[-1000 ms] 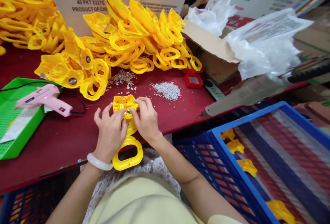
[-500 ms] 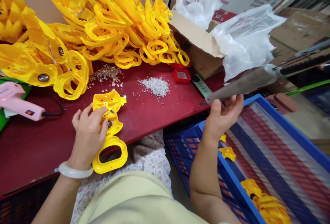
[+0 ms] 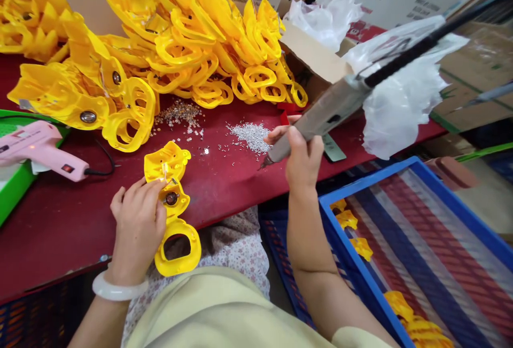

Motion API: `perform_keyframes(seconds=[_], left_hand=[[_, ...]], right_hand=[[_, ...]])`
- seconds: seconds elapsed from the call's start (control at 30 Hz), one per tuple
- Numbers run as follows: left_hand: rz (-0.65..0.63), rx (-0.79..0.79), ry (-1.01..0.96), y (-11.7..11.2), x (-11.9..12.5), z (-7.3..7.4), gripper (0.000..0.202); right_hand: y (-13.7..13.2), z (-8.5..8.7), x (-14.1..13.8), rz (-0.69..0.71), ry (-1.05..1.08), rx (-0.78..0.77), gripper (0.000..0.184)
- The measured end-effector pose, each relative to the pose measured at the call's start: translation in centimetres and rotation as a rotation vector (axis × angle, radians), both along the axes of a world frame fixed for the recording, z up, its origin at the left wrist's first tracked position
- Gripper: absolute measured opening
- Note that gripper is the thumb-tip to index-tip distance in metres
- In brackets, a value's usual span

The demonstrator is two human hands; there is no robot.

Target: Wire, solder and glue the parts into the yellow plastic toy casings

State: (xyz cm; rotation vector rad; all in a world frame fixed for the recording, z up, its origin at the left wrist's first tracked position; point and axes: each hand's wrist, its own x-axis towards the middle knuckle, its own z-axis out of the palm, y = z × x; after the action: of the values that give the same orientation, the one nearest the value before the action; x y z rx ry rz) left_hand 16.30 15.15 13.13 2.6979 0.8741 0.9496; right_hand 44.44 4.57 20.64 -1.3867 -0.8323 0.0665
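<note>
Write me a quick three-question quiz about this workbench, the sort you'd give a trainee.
1. What does the right hand hold?
(a) a pink glue gun
(b) a grey tool
(c) a plastic bag

2. True or false: the left hand is touching a yellow piece.

3. Fill the gap: the basket beside the table has a ____ rim.

Key: 1: b. 2: True. 3: blue.
</note>
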Motion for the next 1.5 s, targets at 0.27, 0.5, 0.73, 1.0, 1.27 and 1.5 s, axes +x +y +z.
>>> perform_keyframes(seconds=[0.27,0.5,0.73,1.0,1.27,1.5], left_hand=[[-0.052,-0.094,-0.071,-0.5,-0.7,0.3,0.028],[-0.057,-0.086,-0.119,-0.4,-1.1,0.5,0.03],[0.02,-0.297,-0.335,-3.1,-1.1,2.9,0.021],[-0.292,-1.605,-0.497,-6.0,1.2,4.8,0.048],[-0.286,-1.733,-0.779,-7.0,1.4,3.7,0.03],[-0.176,-0.889,-0.6,-6.3,0.5,3.5,0.002]], right_hand=[[7.5,-0.5,-2.1,-0.132,0.029,0.144,0.031],[9.0,-2.8,-1.3,-0.102,0.034,0.186,0.032],[4.4,1.1,-5.8,0.109,0.21,0.371,0.027],[-2.9,5.3,-12.1,0.479,0.108,0.338,0.011],[-4.2,5.2,-13.6,0.602,0.26,0.411,0.02],[-3.5,5.1,-13.6,0.657,0.251,0.477,0.019]])
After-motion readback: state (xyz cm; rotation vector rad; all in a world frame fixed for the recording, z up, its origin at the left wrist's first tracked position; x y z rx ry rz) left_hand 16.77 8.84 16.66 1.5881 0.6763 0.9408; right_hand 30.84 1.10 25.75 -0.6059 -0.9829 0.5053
